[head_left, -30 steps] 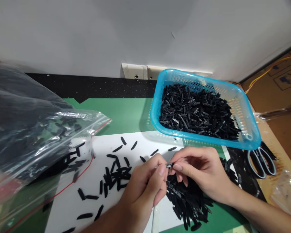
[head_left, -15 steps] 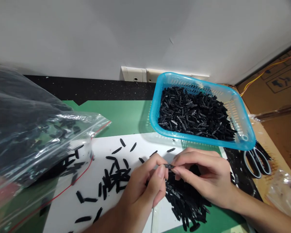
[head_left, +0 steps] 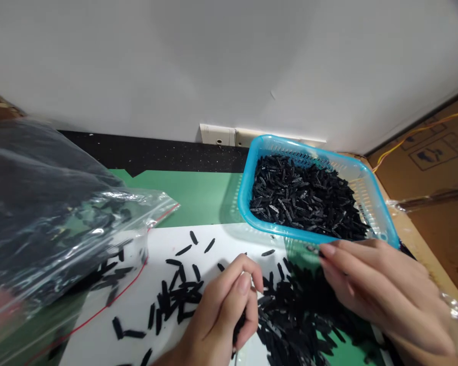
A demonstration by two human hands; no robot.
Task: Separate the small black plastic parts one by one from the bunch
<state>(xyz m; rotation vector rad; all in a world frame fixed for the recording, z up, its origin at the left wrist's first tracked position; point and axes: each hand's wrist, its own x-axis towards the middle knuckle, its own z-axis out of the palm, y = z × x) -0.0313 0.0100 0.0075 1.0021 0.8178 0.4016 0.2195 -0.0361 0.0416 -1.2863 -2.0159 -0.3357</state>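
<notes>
My right hand (head_left: 374,292) reaches toward the front rim of the blue basket (head_left: 248,190), which is heaped with small black plastic parts. A small black part (head_left: 313,248) is pinched at its fingertips, just in front of the rim. My left hand (head_left: 223,310) rests with fingers curled and thumb against forefinger, over a white sheet (head_left: 156,244). I see nothing between those fingers. A loose pile of black parts (head_left: 290,320) lies between my two hands. More single black parts (head_left: 183,295) are scattered on the sheet to the left.
A large clear zip bag (head_left: 61,223) with black parts inside fills the left side. A green mat (head_left: 198,190) lies under the sheet and basket. A white wall with a socket strip (head_left: 217,134) stands behind. Brown cardboard (head_left: 442,203) is at the right.
My hands have parted. The right hand has moved right and up to the basket rim with the small part. The left hand stayed over the sheet. The view has tilted upward.
</notes>
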